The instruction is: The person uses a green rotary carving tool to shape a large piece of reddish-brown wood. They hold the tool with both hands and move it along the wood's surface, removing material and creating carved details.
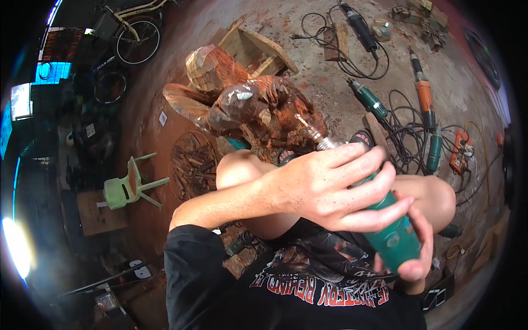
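A green die grinder (391,234) lies slantwise across my lap, its metal nose and slim bit (308,129) pointing up and left. My left hand (341,190) wraps over the front of its body from above. Around the rear end, the fingers and thumb of my right hand (421,242) hold the housing. Just beyond the bit stands a rough reddish-brown wood carving (247,104) with a rounded, faceted pale knob (206,66) on top. Between bit and carving, contact cannot be made out.
Corded power tools lie to the right: a green one (367,99), an orange one (424,99) and a black one (360,30), among tangled black cables (404,146). An orange power strip (457,154) is beyond. Leftward are brown sticks (192,159) and a pale green chair (116,192).
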`<state>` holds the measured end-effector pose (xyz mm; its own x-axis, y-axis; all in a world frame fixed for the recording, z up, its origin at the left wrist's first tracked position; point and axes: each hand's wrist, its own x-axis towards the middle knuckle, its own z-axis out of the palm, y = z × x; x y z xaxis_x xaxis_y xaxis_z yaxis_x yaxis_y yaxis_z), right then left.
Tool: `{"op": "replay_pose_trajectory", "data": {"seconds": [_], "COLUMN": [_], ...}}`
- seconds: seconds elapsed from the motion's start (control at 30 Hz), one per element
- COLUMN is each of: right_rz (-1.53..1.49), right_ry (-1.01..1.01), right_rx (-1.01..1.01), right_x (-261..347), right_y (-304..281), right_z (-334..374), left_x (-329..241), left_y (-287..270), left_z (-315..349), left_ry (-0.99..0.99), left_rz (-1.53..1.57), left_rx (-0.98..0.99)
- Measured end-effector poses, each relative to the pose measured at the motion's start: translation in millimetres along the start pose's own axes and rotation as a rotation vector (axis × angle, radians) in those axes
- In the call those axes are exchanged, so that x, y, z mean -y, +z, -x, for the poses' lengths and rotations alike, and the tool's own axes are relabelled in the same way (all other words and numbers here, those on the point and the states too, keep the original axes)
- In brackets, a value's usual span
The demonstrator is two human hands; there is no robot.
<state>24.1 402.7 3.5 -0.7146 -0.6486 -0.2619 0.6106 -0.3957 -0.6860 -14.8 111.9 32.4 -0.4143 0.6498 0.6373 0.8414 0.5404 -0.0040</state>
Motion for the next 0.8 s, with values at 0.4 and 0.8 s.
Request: {"op": "replay_pose_trajectory", "data": {"seconds": [0.4,0.8], "right_rz": [0.523,0.563], "right_ry": [-0.886,-1.145], "right_rx": [0.231,0.214], "right_x": [-40.8,-38.0], "right_y": [-80.8,38.4], "right_z": [-75.9,-129.0], "left_x": [49.0,53.2], "left_y": [3.0,-6.4], "left_z": [12.0,16.5], "left_ry": [-0.115,-0.299], "left_rz": [0.161,0.1], "left_rx": [-0.038,-0.147]}}
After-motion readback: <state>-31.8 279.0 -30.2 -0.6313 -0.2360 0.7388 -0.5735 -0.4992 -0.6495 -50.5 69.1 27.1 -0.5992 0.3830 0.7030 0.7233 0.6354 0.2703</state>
